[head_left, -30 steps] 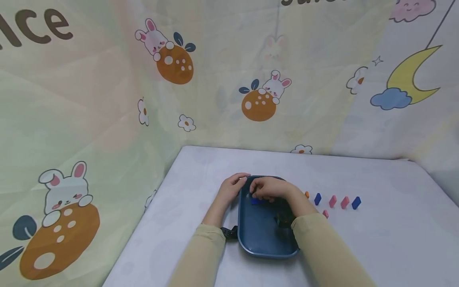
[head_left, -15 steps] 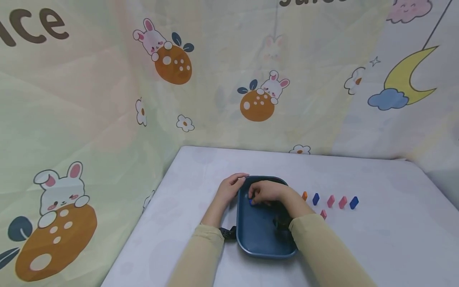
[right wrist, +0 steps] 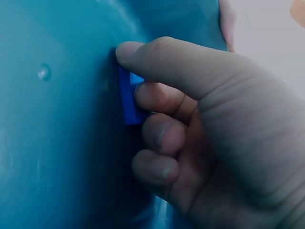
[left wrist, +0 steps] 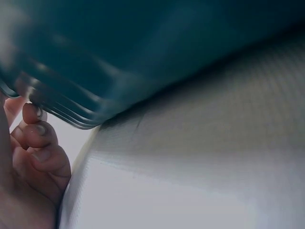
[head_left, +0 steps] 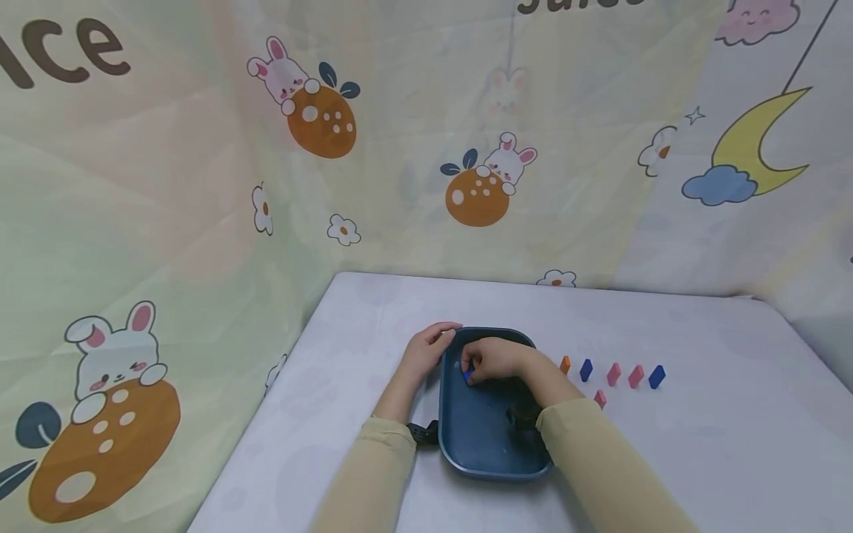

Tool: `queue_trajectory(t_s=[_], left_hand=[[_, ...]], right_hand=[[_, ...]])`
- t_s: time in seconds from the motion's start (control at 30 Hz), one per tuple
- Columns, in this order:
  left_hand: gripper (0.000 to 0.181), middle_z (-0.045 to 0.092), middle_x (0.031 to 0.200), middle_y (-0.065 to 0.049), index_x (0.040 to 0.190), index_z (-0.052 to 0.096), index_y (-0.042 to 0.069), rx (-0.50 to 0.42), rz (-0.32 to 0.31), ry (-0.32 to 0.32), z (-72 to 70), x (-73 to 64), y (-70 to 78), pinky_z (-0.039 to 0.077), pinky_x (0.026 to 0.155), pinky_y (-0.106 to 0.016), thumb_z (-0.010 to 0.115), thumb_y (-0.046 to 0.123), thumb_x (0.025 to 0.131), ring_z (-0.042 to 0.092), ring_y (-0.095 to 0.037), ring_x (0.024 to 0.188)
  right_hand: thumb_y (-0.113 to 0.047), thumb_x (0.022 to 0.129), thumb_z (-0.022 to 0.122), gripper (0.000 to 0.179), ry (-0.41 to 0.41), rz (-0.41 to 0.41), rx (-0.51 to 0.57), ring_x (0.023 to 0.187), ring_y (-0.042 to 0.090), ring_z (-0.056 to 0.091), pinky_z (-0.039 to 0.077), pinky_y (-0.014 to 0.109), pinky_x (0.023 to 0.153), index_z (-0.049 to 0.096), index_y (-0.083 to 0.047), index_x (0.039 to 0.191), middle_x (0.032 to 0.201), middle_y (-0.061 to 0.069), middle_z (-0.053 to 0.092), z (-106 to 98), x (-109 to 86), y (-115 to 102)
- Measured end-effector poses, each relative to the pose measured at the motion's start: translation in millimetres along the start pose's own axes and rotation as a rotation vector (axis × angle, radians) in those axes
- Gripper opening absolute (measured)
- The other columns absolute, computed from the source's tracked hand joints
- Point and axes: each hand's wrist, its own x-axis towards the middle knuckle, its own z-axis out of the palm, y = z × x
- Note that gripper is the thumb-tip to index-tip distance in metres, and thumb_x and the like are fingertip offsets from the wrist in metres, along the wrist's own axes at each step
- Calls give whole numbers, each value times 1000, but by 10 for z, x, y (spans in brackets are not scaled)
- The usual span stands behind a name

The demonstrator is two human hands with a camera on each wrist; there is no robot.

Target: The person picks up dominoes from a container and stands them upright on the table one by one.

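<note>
In the head view, a dark blue tray (head_left: 493,444) lies on the white table. My right hand (head_left: 496,357) reaches over its far part and pinches a small blue block (head_left: 469,376) between thumb and index finger. Seen from the right wrist, the blue block (right wrist: 127,98) is a slim bar close over the tray floor (right wrist: 57,133), the other fingers curled beneath. My left hand (head_left: 421,352) grips the tray's far left corner at the rim. From the left wrist, its curled fingertips (left wrist: 40,136) sit against the outside of the tray (left wrist: 157,52).
Right of the tray stands a row of small blocks: an orange block (head_left: 565,364), a blue block (head_left: 586,370), two pink ones and another blue block (head_left: 657,377). One pink block (head_left: 600,399) stands nearer. A printed cloth (head_left: 400,185) hangs behind the table (head_left: 726,414).
My right hand has moved slightly down and left inside the tray; the blue block went from lying beneath the fingers to being pinched near the tray's left side. The left hand stays at the rim.
</note>
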Motion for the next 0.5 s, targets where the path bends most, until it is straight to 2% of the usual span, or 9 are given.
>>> queue_trajectory(t_s=[0.3,0.5], left_hand=[[30,65,88,5,119,70,34,2,-2,-6,2,0,0,42,64,-27,59,49,96,51,-13,70],[30,70,99,2,118,70,34,-16,-18,-5,8,-11,3,45,70,-28,60,50,95,56,-15,80]], right_hand=[[-26,89,71,10,43,-41,-43,61,12,54,42,29,57,65,-22,96,69,-5,57,2,3,31],[-23,92,66,10,69,-72,-1,60,12,53,42,29,58,64,-17,100,71,-5,56,-54,-23,17]])
